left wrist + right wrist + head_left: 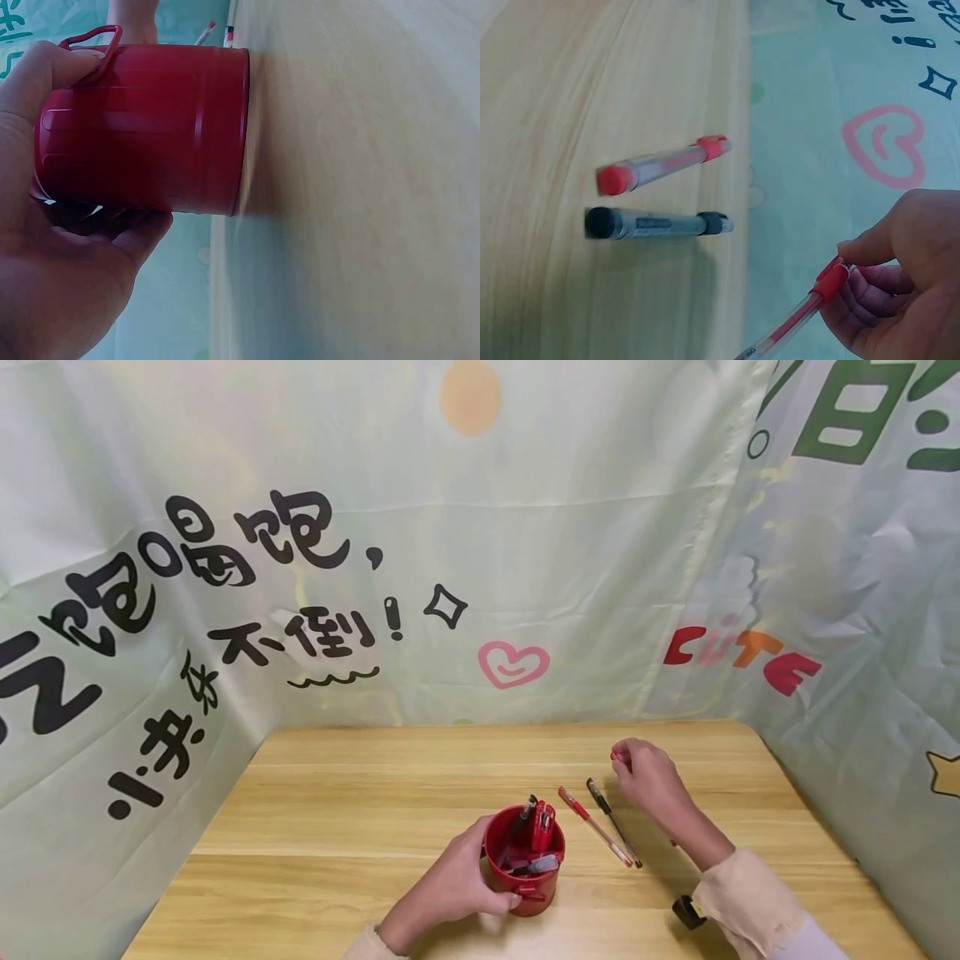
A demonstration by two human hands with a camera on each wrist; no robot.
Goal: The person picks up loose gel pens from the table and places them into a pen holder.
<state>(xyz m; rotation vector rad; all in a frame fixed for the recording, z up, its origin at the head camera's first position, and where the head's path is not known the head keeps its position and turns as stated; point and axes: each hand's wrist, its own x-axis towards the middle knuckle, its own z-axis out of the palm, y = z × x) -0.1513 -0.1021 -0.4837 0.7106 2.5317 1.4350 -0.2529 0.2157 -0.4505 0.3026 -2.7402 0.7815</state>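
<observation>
My left hand (457,877) grips a red metal pail (532,906), fingers round its far side and thumb at a small handle (112,56). Inside the pail stand several pens, among them red-clipped ones (543,827) and a grey-capped one (542,865). My right hand (651,777) pinches a clear-barrelled red pen (795,319) near its red end, between thumb and fingers. Left of that hand, a red pen (667,165) and a black pen (656,224) lie side by side on the table.
The wooden table (337,793) runs back to a printed cloth (600,568) hung behind it and along both sides. A small black object (687,912) shows at the right sleeve.
</observation>
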